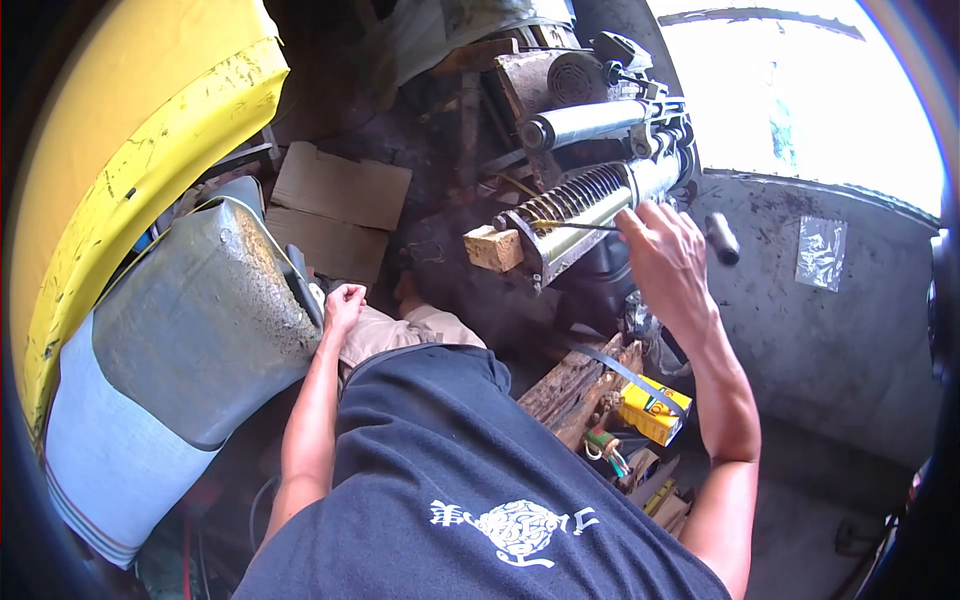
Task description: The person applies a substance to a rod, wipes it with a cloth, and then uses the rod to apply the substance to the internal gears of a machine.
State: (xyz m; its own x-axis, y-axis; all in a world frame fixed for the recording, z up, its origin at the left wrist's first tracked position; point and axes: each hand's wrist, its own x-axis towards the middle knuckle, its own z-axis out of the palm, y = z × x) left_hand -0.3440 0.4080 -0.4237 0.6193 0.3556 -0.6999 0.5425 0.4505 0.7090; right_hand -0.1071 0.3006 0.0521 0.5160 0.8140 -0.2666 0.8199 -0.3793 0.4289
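Upper left of the frame: yellow panel (150, 130); below it, grey seat-like piece (190, 320). Upper centre: flattened cardboard (340, 195). Right of centre: coil spring (585, 195) on a metal tube frame, wood block (492, 248) against its lower-left end, thick metal tube (590, 122) above. Lower right: yellow box (655, 410) under a grey strap (640, 378). Far right: clear packet (821, 252) on the wall. Right hand (665, 240), right of centre: fingers closed on a thin rod (580, 226), which crosses in front of the spring. Left hand (345, 305), left of centre: fingers curled, beside the seat-like piece; contents, if any, cannot be told.
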